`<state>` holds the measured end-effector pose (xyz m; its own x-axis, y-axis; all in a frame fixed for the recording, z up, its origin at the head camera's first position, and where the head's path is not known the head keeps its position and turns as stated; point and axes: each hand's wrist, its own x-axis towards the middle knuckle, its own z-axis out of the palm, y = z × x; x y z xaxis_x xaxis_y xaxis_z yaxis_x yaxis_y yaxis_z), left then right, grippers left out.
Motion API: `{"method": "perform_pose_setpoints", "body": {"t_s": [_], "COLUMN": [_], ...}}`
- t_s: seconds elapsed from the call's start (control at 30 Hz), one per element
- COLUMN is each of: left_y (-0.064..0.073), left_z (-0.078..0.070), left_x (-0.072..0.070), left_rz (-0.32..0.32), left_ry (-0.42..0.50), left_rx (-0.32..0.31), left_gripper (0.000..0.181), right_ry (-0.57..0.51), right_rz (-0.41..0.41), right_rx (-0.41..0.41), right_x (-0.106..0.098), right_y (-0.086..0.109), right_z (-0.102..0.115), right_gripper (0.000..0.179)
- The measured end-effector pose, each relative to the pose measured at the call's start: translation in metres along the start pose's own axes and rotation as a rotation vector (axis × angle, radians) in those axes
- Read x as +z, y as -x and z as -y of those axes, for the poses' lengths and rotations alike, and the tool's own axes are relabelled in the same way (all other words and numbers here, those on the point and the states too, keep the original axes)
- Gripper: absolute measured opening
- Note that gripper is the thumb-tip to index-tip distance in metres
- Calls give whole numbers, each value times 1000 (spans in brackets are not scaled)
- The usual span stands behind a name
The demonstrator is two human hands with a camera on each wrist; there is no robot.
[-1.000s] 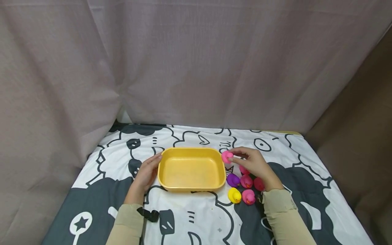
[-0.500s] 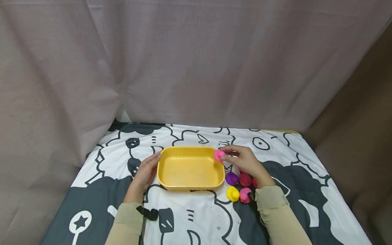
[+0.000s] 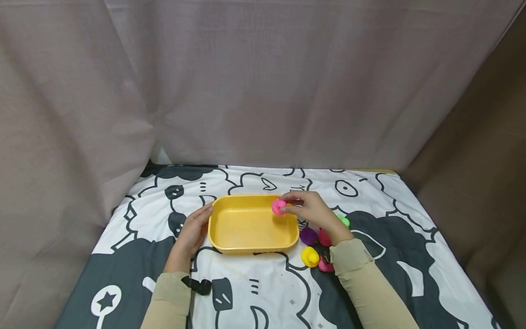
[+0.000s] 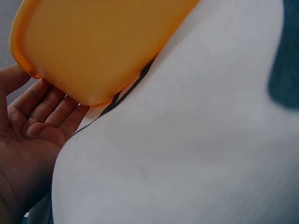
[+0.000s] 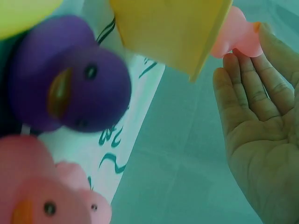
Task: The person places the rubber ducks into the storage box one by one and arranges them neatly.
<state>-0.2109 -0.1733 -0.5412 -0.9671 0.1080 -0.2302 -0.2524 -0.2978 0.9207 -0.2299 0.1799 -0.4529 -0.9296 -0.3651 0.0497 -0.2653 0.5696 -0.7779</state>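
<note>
My right hand [image 3: 312,210] pinches a small pink rubber duck [image 3: 278,207] between thumb and fingertips, over the right end of the yellow tray [image 3: 250,230]. In the right wrist view this held duck [image 5: 237,33] shows beyond the tray's wall, its orange beak beside the thumb. My left hand [image 3: 195,230] touches the tray's left side, fingertips at the rim. From the left wrist, relaxed fingers [image 4: 51,109] rest against the outer wall. Right of the tray sit a purple duck [image 3: 308,236], a yellow duck [image 3: 310,257] and pink ones [image 3: 325,265], partly hidden by the right arm.
A bright green thing [image 3: 343,221] peeks out behind the right wrist. Black-and-white cartoon cloth [image 3: 263,292] covers the table. A grey-brown curtain [image 3: 263,91] hangs behind it and along the sides.
My right hand has carried the pink duck leftward, from beside the tray to over its right end. The left hand stays at the tray's side. The green thing has come into view.
</note>
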Motion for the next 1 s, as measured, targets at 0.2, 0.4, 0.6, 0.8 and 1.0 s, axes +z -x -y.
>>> {"method": "perform_pose_setpoints", "body": {"t_s": [0.2,0.4,0.6,0.8,1.0], "left_y": [0,0,0,-1,-1], "left_z": [0,0,-1,-1,0], "left_x": [0,0,1,1,0], "left_rz": [4,-1,0,4,4], "left_ry": [12,15,11,8,18], "left_rx": [-2,-7,-3,-2,6], "left_gripper": [51,48,49,49,50], "right_ry": [-35,-15,19,13,-16], "right_rz": [33,53,82,114,151], "right_rx": [12,3,-50,-58,-68], "right_x": [12,23,34,48,61], "right_y": [-7,-19,-30,-40,-50], "right_z": [7,18,26,34,40], "right_gripper": [29,27,24,21,22]}}
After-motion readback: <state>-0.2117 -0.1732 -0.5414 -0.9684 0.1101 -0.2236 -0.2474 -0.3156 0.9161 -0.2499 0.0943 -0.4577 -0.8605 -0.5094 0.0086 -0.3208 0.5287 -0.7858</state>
